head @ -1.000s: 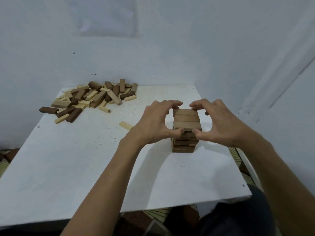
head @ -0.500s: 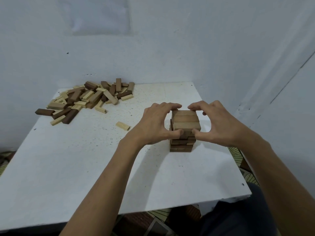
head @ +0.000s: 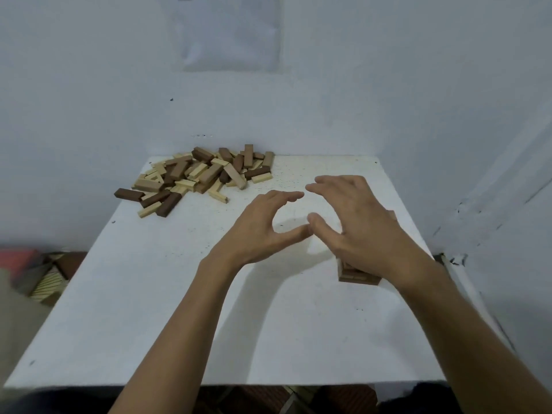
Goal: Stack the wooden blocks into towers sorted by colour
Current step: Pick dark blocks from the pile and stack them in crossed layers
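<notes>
Over the middle of the white table [head: 149,309] the left hand [head: 263,231] hovers with its fingers loosely curved and its thumb stretched out, holding nothing. The right hand [head: 358,222] hangs just beside it, fingers spread and relaxed, also holding nothing. The two thumb tips come very close, though whether they touch cannot be told. Behind and below the right palm stands the tower [head: 357,274] of mid-brown wooden blocks, near the table's right edge. Only its lowest layers show beneath the wrist, with block ends and long sides facing the camera, and a small corner shows past the back of the hand. Whether the hand touches it is hidden. Well apart, at the far left corner, lies the loose pile [head: 197,177] of pale, mid-brown and dark brown blocks, jumbled flat across one another. One dark block [head: 128,194] lies at its left fringe. Behind the table is a pale wall [head: 89,85] with a sheet of paper [head: 227,34] on it.
</notes>
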### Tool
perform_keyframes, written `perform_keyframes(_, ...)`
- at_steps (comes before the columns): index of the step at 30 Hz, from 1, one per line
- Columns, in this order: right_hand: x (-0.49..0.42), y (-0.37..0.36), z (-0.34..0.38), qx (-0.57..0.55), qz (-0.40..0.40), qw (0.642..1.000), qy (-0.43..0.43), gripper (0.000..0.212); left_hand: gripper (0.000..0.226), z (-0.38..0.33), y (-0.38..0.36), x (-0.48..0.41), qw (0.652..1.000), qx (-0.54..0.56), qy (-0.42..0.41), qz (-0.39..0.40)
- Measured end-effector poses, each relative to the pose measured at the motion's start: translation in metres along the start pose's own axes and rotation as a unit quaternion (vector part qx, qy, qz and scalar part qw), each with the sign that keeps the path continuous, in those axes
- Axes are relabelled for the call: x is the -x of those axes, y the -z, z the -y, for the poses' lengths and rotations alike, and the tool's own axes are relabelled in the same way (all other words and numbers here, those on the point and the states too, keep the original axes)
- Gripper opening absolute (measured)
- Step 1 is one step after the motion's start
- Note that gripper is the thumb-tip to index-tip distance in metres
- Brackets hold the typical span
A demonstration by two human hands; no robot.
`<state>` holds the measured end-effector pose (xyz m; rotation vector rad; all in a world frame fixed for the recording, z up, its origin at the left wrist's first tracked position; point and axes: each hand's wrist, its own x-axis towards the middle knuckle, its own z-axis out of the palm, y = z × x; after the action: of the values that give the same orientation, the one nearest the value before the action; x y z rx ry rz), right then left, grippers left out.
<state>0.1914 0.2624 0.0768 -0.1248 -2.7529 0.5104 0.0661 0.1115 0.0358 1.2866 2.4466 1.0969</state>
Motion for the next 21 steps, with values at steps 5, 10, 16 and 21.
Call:
perform_keyframes(5, -0.053, -0.055, 0.022, -0.037, 0.039, 0.999, 0.004, 0.042, 0.05, 0.055, 0.032, 0.007, 0.996, -0.052, 0.043, -0.063)
perform_keyframes(10, -0.116, -0.114, 0.005, -0.035, 0.077, 0.995, -0.049, 0.044, 0.034, 0.12, 0.054, 0.009, 0.968, -0.161, 0.128, -0.141)
perform_keyframes(16, -0.176, -0.164, -0.018, 0.027, 0.119, 0.991, -0.057, 0.049, 0.038, 0.177, 0.06, 0.009, 0.902, -0.289, 0.247, -0.203)
perform_keyframes(21, -0.195, -0.187, -0.024, 0.099, 0.104, 0.989, -0.033, 0.046, 0.042, 0.187, 0.05, 0.011, 0.887, -0.292, 0.262, -0.243)
